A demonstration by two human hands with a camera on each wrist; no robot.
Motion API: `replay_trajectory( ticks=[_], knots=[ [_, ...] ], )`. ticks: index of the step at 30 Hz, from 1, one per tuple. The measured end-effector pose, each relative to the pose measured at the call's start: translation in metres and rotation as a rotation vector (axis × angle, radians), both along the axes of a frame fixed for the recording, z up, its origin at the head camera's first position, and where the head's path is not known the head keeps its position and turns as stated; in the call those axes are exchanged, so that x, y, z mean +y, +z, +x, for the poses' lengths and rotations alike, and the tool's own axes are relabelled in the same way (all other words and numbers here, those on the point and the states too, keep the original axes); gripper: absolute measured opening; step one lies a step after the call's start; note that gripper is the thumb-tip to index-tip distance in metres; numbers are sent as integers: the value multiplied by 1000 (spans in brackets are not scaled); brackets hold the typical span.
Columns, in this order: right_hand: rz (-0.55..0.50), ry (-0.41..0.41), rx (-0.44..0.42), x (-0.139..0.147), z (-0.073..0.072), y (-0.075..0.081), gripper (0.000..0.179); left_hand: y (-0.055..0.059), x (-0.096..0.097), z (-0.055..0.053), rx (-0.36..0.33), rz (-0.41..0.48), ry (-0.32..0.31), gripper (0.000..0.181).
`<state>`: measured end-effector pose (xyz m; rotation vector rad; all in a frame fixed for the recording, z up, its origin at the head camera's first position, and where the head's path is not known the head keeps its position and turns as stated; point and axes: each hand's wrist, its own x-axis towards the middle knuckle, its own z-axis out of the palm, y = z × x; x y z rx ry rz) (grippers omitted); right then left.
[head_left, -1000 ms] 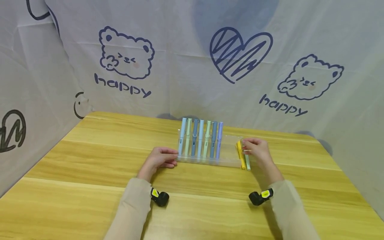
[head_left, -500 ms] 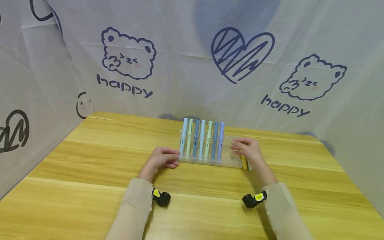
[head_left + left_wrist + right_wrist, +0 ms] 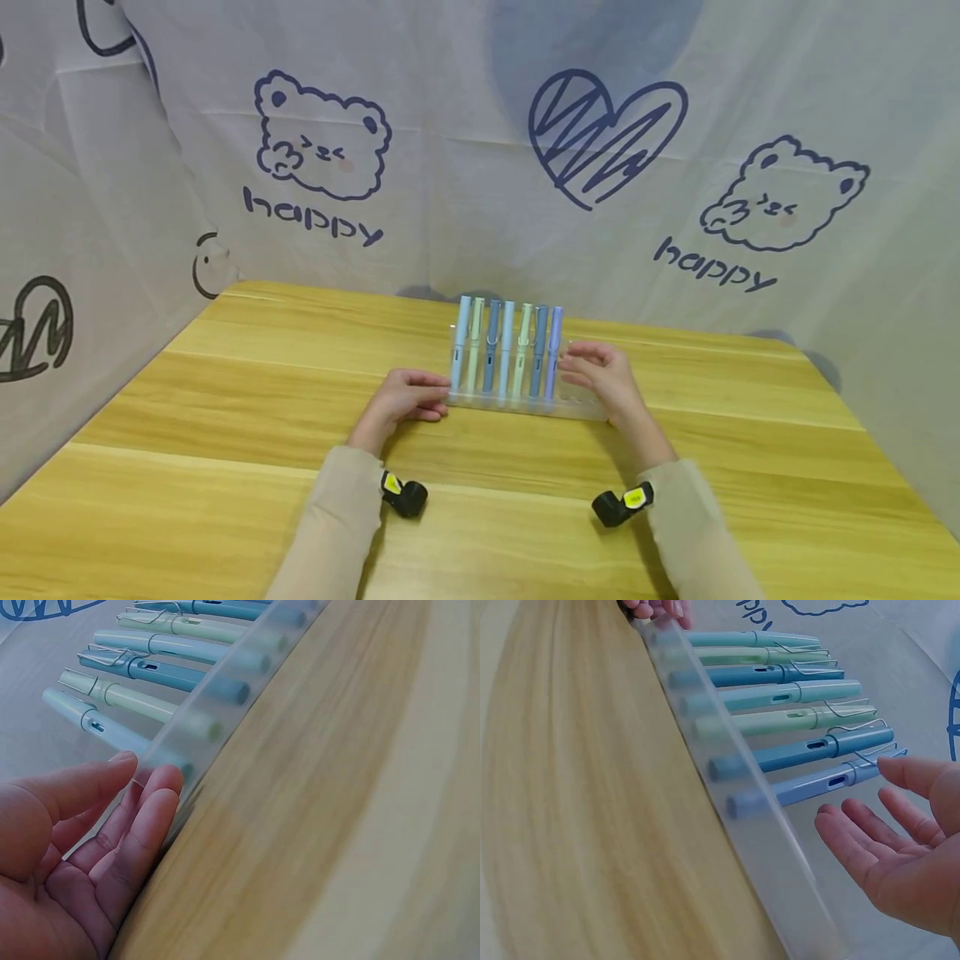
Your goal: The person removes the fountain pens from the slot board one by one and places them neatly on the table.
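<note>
A clear pen stand (image 3: 585, 408) holds a row of several capped pens, leaning back, in light blue, pale green, dark blue and purple. The left hand (image 3: 408, 394) holds the stand's left end between thumb and fingers, beside the first light blue pen (image 3: 71, 709). At the other end, the right hand (image 3: 603, 379) hovers with fingers apart and nothing between them. Its thumb and fingertips are close to the purple pen (image 3: 810, 787), the last in the row; whether the thumb touches its cap, I cannot tell. The yellow and green pens from earlier are hidden in the head view.
The stand sits on a wood-grain table (image 3: 480, 508), towards its back edge. Behind it hangs a pale cloth (image 3: 465, 167) printed with bears and a heart. Each wrist wears a small black camera.
The right hand has let go of the yellow and green pens at the stand's right end and moved left towards the purple pen. The left hand stays at the stand's left end.
</note>
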<state>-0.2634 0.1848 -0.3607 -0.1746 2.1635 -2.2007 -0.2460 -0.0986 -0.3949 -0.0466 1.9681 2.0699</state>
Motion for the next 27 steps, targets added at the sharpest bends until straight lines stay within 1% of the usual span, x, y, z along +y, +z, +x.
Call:
replay_trajectory(
  ticks=[5,7,14,21,27],
  knots=[
    [-76,37,9,-3,0,-6,33,0,0,0,-3,8,3,26],
    [-89,49,3,-3,-1,-7,34,0,0,0,-6,6,7,25],
    [-87,66,13,-6,0,-6,42,-1,1,-1,-1,5,4,25],
    [-88,47,26,-7,0,-7,44,-2,0,0,-2,6,3,26],
    [-53,25,55,-9,-1,-10,44,-1,0,0,-3,2,3,26]
  ],
)
